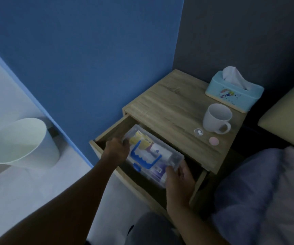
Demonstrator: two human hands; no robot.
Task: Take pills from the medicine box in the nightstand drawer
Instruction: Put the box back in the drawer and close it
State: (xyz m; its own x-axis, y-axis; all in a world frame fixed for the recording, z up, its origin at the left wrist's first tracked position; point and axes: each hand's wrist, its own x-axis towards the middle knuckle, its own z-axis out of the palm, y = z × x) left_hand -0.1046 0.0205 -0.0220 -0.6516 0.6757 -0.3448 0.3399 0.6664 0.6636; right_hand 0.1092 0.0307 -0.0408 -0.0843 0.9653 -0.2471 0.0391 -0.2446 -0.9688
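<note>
The clear plastic medicine box [165, 156] with a blue handle and latch lies in the open drawer [110, 133] of the wooden nightstand [169, 110]. Packets and bottles show through its lid. My left hand [117, 149] grips the box's left end. My right hand [179, 175] grips its right near corner. On the nightstand top stands a small clear cup [199, 132] holding white pills, and a pink round lid [214, 140] lies beside it.
A white mug [216, 119] and a light-blue tissue box [234, 91] stand on the nightstand top. A white waste bin [22, 144] sits on the floor at left by the blue wall. The bed with grey bedding [266, 191] is at right.
</note>
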